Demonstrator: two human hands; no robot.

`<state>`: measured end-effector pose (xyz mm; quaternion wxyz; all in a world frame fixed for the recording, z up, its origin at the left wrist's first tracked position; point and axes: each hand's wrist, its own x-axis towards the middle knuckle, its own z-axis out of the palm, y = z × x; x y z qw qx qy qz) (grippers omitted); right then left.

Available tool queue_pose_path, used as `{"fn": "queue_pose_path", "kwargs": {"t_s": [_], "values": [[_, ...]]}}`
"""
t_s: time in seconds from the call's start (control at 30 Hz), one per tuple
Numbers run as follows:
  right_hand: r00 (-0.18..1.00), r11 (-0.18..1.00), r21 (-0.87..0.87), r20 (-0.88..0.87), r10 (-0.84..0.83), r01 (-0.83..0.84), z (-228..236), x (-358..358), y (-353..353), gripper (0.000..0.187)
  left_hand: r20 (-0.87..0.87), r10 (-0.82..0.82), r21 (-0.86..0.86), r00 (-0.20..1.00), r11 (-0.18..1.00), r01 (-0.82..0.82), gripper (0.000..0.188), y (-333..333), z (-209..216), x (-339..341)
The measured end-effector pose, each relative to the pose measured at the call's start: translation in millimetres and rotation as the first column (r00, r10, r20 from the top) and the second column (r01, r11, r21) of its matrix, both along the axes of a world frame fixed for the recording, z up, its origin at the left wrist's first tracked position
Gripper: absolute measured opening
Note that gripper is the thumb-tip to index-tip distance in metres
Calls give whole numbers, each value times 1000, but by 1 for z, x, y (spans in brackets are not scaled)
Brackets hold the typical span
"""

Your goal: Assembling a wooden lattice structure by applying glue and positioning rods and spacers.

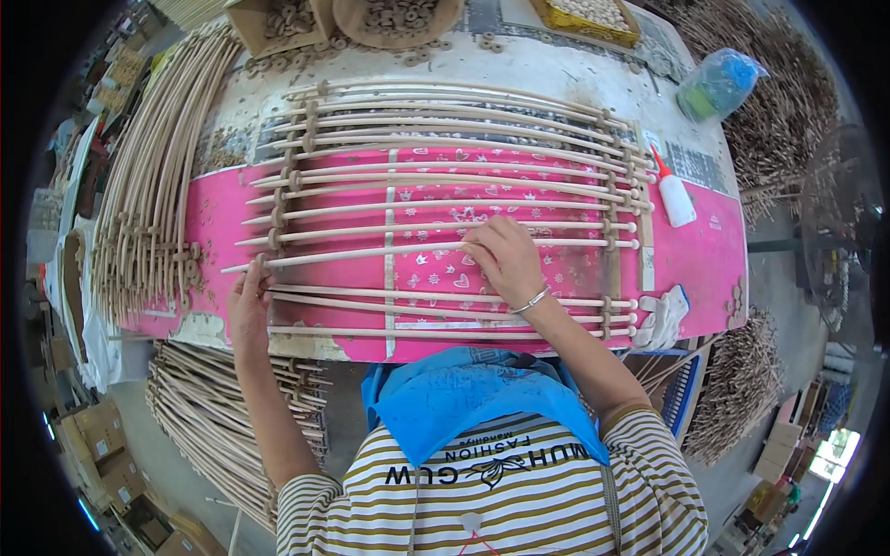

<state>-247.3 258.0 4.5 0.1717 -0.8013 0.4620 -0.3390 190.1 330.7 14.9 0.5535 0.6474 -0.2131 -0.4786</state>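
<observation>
A long pale wooden rod lies crosswise before me, among several parallel rods with round ends at the right and tapered tips at the left. My left hand is closed at its left end, against a small brown wooden ring around the rod; the fingers partly hide this contact. My right hand pinches the same rod near its middle. Rows of brown wooden rings sit along the rods at the left and at the right. Nearer my body, a few more rods lie with rings only at their right side.
The rods lie over a pink printed sheet on the table. A white glue bottle with a red nozzle and a white glove lie at the right. Bundled rods fill the left side. A box of rings stands at the back.
</observation>
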Motion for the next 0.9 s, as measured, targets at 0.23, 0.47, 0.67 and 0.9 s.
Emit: {"fn": "queue_pose_path", "kwargs": {"t_s": [0.23, 0.47, 0.67, 0.9], "values": [[1000, 998, 65, 7, 17, -17, 1, -12, -3, 10, 364, -121, 146, 923, 987, 71, 35, 4, 27, -11], [999, 996, 71, 6, 54, -54, 7, -9, 0, 10, 950, -92, 17, 297, 969, 246, 53, 8, 37, -30], [998, 997, 38, -24, 62, -61, 7, -5, -5, 11, 984, -156, 128, 86, 954, 271, 41, 4, 24, -30], [997, 998, 53, -51, 50, -47, 4, 0, -2, 12, 991, -115, 95, 66, 963, 252, 31, -1, 13, -31]]}}
